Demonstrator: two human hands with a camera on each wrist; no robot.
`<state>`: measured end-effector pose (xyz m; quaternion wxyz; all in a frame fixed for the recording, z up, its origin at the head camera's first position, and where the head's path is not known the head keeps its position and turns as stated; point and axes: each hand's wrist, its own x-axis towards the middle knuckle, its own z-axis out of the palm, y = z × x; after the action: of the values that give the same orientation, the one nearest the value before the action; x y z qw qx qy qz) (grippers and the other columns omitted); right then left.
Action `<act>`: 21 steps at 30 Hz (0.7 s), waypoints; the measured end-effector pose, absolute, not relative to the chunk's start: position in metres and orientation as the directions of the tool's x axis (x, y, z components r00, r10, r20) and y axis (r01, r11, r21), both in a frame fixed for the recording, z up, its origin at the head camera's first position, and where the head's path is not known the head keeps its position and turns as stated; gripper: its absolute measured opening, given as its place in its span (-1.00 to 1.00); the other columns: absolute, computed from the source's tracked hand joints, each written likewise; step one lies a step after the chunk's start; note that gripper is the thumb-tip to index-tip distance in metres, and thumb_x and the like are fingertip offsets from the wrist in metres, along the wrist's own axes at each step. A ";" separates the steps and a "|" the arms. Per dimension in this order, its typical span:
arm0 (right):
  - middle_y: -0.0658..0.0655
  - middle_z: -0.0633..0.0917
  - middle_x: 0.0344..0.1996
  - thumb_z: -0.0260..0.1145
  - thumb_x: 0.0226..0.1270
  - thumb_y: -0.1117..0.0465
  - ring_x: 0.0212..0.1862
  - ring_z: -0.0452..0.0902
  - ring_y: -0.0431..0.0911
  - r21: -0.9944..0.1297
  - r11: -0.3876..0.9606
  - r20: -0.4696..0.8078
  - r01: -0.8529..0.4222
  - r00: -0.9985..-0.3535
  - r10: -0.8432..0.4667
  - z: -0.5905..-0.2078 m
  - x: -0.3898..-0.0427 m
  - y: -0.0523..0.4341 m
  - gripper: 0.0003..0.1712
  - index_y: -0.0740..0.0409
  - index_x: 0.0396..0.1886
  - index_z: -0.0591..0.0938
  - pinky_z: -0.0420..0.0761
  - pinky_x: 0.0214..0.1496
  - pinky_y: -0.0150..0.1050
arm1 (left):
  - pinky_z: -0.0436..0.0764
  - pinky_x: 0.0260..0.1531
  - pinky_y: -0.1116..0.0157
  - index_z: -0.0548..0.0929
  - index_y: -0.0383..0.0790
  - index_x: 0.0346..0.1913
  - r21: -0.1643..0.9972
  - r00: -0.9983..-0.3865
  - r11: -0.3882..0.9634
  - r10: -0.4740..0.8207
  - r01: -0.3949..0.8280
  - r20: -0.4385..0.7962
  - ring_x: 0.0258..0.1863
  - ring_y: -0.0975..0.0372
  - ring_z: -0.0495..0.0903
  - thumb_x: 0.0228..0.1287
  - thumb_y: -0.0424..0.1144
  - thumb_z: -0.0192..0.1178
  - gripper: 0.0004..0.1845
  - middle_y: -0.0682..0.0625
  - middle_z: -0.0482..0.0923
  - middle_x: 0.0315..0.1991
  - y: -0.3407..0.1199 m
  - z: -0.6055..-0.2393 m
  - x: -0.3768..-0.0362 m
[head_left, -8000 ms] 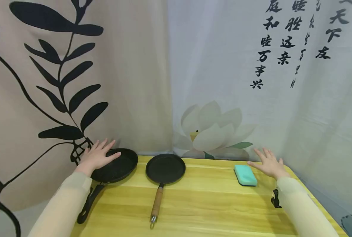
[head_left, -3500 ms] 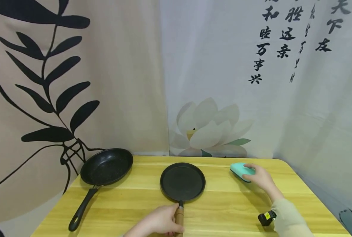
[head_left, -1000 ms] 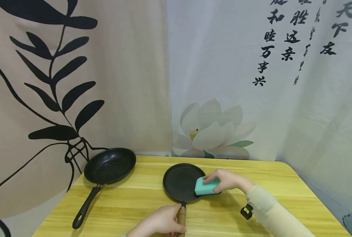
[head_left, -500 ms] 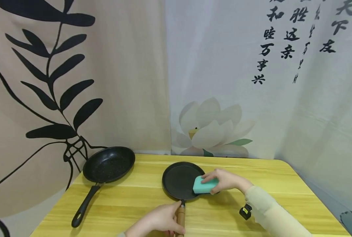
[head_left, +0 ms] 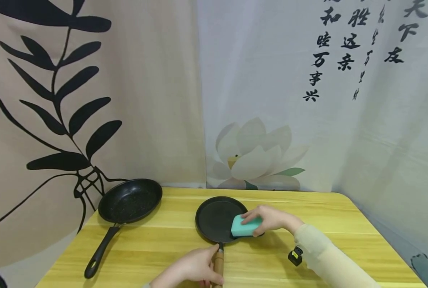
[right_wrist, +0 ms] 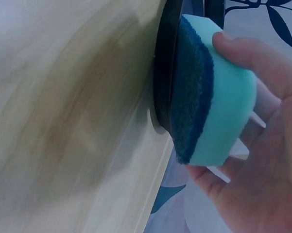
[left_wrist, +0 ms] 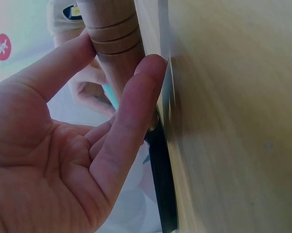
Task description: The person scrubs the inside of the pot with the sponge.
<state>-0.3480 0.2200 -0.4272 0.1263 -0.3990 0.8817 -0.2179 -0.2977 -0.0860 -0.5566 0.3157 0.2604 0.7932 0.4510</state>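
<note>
The left hand (head_left: 192, 269) grips the wooden handle (head_left: 218, 268) of the flat pan (head_left: 215, 218) at the table's (head_left: 156, 252) near edge. Beyond, the right hand (head_left: 271, 219) clasps the sponge (head_left: 244, 227) on that pan. A 2nd pan (head_left: 129, 200) sits far left.

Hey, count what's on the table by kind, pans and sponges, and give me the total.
Pans: 2, the flat pan with the wooden handle and the deeper black frying pan.
Sponges: 1, the teal sponge.
Total: 3.
</note>
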 end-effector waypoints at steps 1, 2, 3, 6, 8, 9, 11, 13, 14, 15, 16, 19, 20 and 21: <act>0.05 0.57 0.20 0.49 0.02 0.16 0.24 0.44 0.05 -0.487 0.585 -0.050 -0.649 -0.648 -0.760 -0.427 -0.348 0.219 -0.47 -0.05 0.09 0.70 0.48 -0.01 -0.30 | 0.61 -0.66 0.08 0.02 -0.30 0.52 0.880 -0.663 0.457 0.701 0.132 -0.264 -0.64 0.01 0.65 -0.12 0.18 0.50 0.25 -0.11 0.67 -0.58 -0.086 -0.559 -0.299; 0.05 0.57 0.20 0.49 0.03 0.17 0.24 0.44 0.05 -0.489 0.583 -0.049 -0.649 -0.646 -0.761 -0.427 -0.347 0.218 -0.47 -0.05 0.09 0.70 0.48 -0.01 -0.30 | 0.61 -0.67 0.08 0.02 -0.30 0.52 0.880 -0.663 0.456 0.701 0.133 -0.263 -0.64 0.01 0.65 -0.12 0.17 0.50 0.25 -0.11 0.66 -0.58 -0.086 -0.560 -0.300; 0.05 0.57 0.20 0.48 0.03 0.17 0.24 0.44 0.05 -0.491 0.583 -0.051 -0.647 -0.647 -0.761 -0.427 -0.347 0.218 -0.48 -0.05 0.09 0.70 0.47 0.00 -0.30 | 0.61 -0.67 0.09 0.02 -0.30 0.52 0.879 -0.662 0.458 0.700 0.131 -0.266 -0.64 0.02 0.65 -0.11 0.17 0.50 0.24 -0.11 0.66 -0.58 -0.086 -0.561 -0.300; 0.04 0.58 0.20 0.49 0.02 0.18 0.24 0.44 0.04 -0.486 0.586 -0.053 -0.648 -0.648 -0.760 -0.427 -0.345 0.216 -0.48 -0.05 0.08 0.70 0.47 0.02 -0.30 | 0.60 -0.69 0.13 0.03 -0.28 0.52 0.871 -0.668 0.471 0.694 0.141 -0.267 -0.68 0.08 0.63 -0.07 0.16 0.48 0.21 -0.07 0.65 -0.61 -0.085 -0.556 -0.296; 0.04 0.57 0.20 0.49 0.03 0.18 0.25 0.43 0.03 -0.480 0.582 -0.055 -0.656 -0.640 -0.766 -0.429 -0.344 0.214 -0.47 -0.06 0.09 0.70 0.47 0.04 -0.30 | 0.58 -0.70 0.17 0.05 -0.27 0.52 0.863 -0.674 0.483 0.688 0.147 -0.270 -0.70 0.12 0.61 -0.07 0.17 0.48 0.20 -0.03 0.64 -0.62 -0.085 -0.555 -0.295; 0.04 0.57 0.20 0.49 0.03 0.18 0.24 0.43 0.01 -0.478 0.578 -0.056 -0.661 -0.634 -0.771 -0.429 -0.343 0.212 -0.47 -0.06 0.10 0.70 0.46 0.04 -0.31 | 0.57 -0.71 0.19 0.05 -0.26 0.52 0.856 -0.677 0.493 0.684 0.153 -0.272 -0.72 0.14 0.60 -0.07 0.18 0.48 0.20 -0.01 0.64 -0.63 -0.085 -0.555 -0.295; 0.03 0.56 0.21 0.49 0.05 0.17 0.24 0.43 -0.01 -0.469 0.569 -0.056 -0.676 -0.620 -0.783 -0.431 -0.342 0.210 -0.47 -0.06 0.11 0.69 0.46 0.04 -0.32 | 0.56 -0.73 0.18 0.07 -0.30 0.51 0.851 -0.684 0.498 0.681 0.168 -0.263 -0.73 0.13 0.60 -0.09 0.19 0.48 0.21 -0.02 0.63 -0.63 -0.085 -0.557 -0.294; 0.03 0.55 0.22 0.48 0.06 0.18 0.24 0.42 -0.03 -0.470 0.559 -0.054 -0.683 -0.610 -0.790 -0.432 -0.342 0.207 -0.47 -0.06 0.11 0.68 0.45 0.04 -0.32 | 0.56 -0.74 0.15 0.07 -0.32 0.51 0.857 -0.683 0.488 0.683 0.165 -0.258 -0.72 0.09 0.60 -0.14 0.20 0.50 0.25 -0.05 0.64 -0.63 -0.086 -0.562 -0.296; 0.03 0.55 0.23 0.48 0.06 0.17 0.24 0.42 -0.03 -0.467 0.560 -0.053 -0.685 -0.610 -0.790 -0.432 -0.342 0.205 -0.47 -0.06 0.11 0.69 0.44 0.05 -0.32 | 0.56 -0.74 0.14 0.07 -0.34 0.50 0.860 -0.684 0.483 0.684 0.165 -0.253 -0.72 0.08 0.60 -0.15 0.20 0.51 0.25 -0.07 0.64 -0.63 -0.086 -0.562 -0.296; 0.02 0.55 0.22 0.49 0.06 0.18 0.24 0.41 -0.03 -0.465 0.559 -0.050 -0.686 -0.610 -0.791 -0.432 -0.342 0.204 -0.48 -0.06 0.11 0.69 0.44 0.06 -0.31 | 0.55 -0.75 0.14 0.06 -0.35 0.50 0.862 -0.683 0.481 0.685 0.163 -0.253 -0.73 0.07 0.60 -0.16 0.21 0.51 0.26 -0.07 0.64 -0.63 -0.086 -0.562 -0.296; 0.01 0.55 0.22 0.49 0.06 0.18 0.24 0.41 -0.03 -0.461 0.562 -0.050 -0.686 -0.613 -0.789 -0.432 -0.343 0.203 -0.48 -0.07 0.10 0.69 0.44 0.07 -0.30 | 0.55 -0.76 0.14 0.06 -0.35 0.50 0.864 -0.685 0.478 0.685 0.161 -0.251 -0.73 0.08 0.59 -0.16 0.21 0.51 0.26 -0.07 0.64 -0.63 -0.086 -0.560 -0.295; -0.02 0.55 0.22 0.49 0.06 0.18 0.25 0.39 0.00 -0.451 0.576 -0.053 -0.682 -0.624 -0.780 -0.430 -0.343 0.202 -0.49 -0.09 0.09 0.70 0.44 0.11 -0.24 | 0.55 -0.75 0.18 0.05 -0.34 0.51 0.849 -0.691 0.500 0.674 0.169 -0.259 -0.75 0.14 0.58 -0.12 0.20 0.50 0.24 -0.04 0.63 -0.63 -0.085 -0.545 -0.288; -0.03 0.55 0.22 0.49 0.06 0.18 0.25 0.38 0.02 -0.446 0.581 -0.054 -0.682 -0.627 -0.777 -0.430 -0.343 0.201 -0.49 -0.10 0.09 0.70 0.44 0.12 -0.22 | 0.56 -0.75 0.20 0.06 -0.33 0.51 0.843 -0.697 0.509 0.669 0.175 -0.259 -0.75 0.17 0.57 -0.10 0.20 0.48 0.22 -0.02 0.63 -0.64 -0.084 -0.540 -0.285; -0.03 0.55 0.23 0.49 0.07 0.18 0.25 0.38 0.03 -0.442 0.581 -0.051 -0.684 -0.627 -0.777 -0.429 -0.343 0.201 -0.49 -0.10 0.09 0.70 0.45 0.12 -0.21 | 0.56 -0.73 0.22 0.06 -0.33 0.51 0.830 -0.701 0.526 0.663 0.185 -0.264 -0.75 0.19 0.57 -0.07 0.20 0.47 0.20 0.00 0.63 -0.64 -0.084 -0.532 -0.282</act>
<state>-0.3428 0.2007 -0.4291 0.1206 -0.4146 0.8808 -0.1941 -0.2821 -0.0837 -0.5319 0.2888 0.2570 0.8244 0.4134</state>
